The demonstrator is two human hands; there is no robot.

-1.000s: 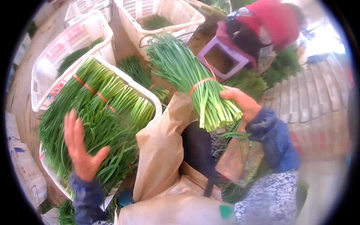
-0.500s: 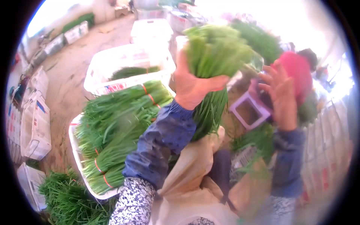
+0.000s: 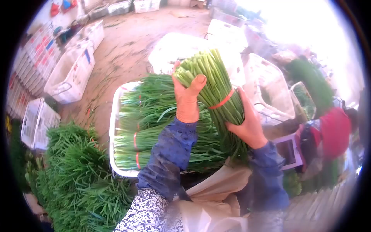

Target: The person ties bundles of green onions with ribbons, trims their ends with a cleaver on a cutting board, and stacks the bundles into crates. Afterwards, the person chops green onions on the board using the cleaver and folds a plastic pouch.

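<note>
Both hands hold one bundle of green stalks, tied with a red band and tilted with its pale cut ends up. My left hand grips it near the cut ends, thumb in front. Below the band, my right hand is wrapped round the leafy part from the right. Under and behind the bundle stands a white crate filled with more banded green bundles. The leaf tips hang over the crate's right side, near a tan apron.
A large heap of loose greens lies at the lower left. White crates stand at the left, others at the upper right. Another person in red is at the right, beside a purple-framed object.
The bundle passed from my right hand to my left and turned cut ends up; my right hand has come back onto it. The view has swung, bringing the left-hand heap further in.
</note>
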